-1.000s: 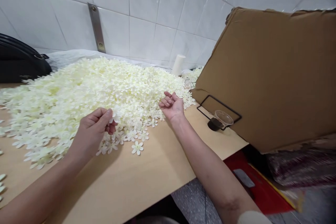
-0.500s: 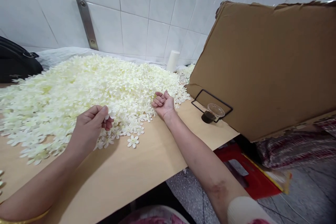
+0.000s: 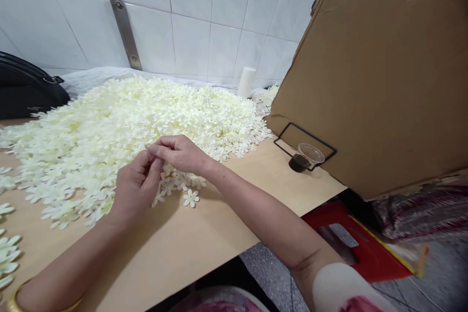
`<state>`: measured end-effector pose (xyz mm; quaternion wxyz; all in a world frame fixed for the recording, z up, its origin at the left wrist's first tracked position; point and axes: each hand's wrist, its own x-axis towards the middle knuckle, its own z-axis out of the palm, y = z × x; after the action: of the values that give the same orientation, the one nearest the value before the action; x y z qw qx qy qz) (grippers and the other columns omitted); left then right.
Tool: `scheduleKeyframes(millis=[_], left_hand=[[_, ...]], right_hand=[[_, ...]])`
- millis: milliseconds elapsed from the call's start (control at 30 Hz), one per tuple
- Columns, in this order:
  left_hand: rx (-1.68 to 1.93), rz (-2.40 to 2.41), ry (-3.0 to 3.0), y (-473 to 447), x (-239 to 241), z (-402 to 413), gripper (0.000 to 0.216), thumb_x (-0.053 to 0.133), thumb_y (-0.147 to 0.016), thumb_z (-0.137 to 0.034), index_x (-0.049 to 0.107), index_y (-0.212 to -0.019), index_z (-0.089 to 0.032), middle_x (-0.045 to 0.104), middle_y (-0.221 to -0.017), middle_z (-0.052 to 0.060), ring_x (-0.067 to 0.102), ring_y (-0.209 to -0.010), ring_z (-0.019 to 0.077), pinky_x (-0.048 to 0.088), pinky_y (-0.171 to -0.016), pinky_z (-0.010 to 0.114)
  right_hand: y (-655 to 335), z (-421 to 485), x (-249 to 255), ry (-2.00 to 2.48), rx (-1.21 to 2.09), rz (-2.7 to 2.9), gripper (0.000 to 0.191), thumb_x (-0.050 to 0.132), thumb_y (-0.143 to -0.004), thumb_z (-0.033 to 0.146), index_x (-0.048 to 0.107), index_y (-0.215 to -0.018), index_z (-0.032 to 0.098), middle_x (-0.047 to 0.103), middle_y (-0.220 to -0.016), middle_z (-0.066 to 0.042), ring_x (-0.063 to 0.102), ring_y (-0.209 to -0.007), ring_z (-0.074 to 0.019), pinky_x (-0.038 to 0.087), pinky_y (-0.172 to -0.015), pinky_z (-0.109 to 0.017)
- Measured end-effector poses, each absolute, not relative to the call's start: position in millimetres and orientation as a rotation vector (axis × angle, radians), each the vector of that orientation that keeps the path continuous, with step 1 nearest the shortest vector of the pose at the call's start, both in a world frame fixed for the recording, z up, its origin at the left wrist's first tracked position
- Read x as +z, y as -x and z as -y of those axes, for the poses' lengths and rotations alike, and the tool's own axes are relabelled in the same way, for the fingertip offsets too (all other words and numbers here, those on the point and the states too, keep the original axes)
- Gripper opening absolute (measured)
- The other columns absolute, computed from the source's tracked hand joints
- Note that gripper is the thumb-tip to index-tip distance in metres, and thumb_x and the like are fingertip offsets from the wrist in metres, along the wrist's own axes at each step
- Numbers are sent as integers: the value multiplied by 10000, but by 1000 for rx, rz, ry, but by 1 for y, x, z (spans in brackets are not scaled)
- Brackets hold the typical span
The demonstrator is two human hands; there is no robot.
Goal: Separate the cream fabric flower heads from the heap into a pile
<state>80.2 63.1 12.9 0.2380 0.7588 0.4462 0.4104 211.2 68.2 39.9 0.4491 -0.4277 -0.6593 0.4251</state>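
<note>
- Left hand and right hand fingertips meeting above flower pile on worktop.
- Each grip pinched together; anything held between them too small to tell.
- Single flower lying just beside.

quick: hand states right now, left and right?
Left hand: fingers curled, tips meeting the right hand's; held item cannot be told.
Right hand: pinched grip at the left fingertips, above the flower pile; contents hidden.

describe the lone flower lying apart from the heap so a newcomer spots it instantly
Start at the big heap of cream flowers covering the wooden table. Follow its near edge to where the left hand and right hand meet. Just right of them lies the single flower, flat on bare wood, all petals showing, clear of the pile.
</note>
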Motion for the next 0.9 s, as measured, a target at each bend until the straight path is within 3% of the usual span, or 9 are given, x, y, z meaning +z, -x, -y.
scheduleKeyframes(millis=[233,367,467,700,900], left_hand=[[1098,-1374,-2120,-73,23,-68,197,472,-765,-345,465,-634,-197,440,-465,-67,379,-419,77,309,-444,185],[1072,-1212,-1990,-73,22,-69,215,456,-774,-347,454,-628,-188,450,-472,-59,419,-451,86,337,-466,189],[1003,-1107,-1887,-76,18,-63,246,405,-790,-338,427,-600,-183,431,-454,-54,419,-434,92,342,-455,203],[1034,-1087,-2187,-74,14,-74,222,450,-770,-326,423,-597,-191,439,-543,-35,397,-530,102,319,-520,230],[1093,-1134,-2026,-83,11,-71,259,466,-778,-350,361,-584,-215,424,-534,-30,386,-525,111,337,-521,250]], right_hand=[[-227,-59,36,1089,1023,1533,224,614,-674,380,558,-658,163,502,-602,31,462,-565,-75,388,-552,-217],[-226,-56,30,1041,1174,1354,251,669,-607,353,563,-735,164,521,-646,31,477,-575,-76,407,-565,-223],[-220,-47,27,1063,1205,1322,220,643,-630,348,564,-666,145,505,-585,35,455,-533,-72,385,-545,-217],[-226,-48,10,1275,814,1543,204,568,-701,387,570,-712,183,550,-614,12,517,-584,-132,390,-570,-251],[-227,-42,5,1469,395,1561,191,518,-737,389,582,-779,215,605,-645,-17,575,-622,-179,402,-574,-285]])
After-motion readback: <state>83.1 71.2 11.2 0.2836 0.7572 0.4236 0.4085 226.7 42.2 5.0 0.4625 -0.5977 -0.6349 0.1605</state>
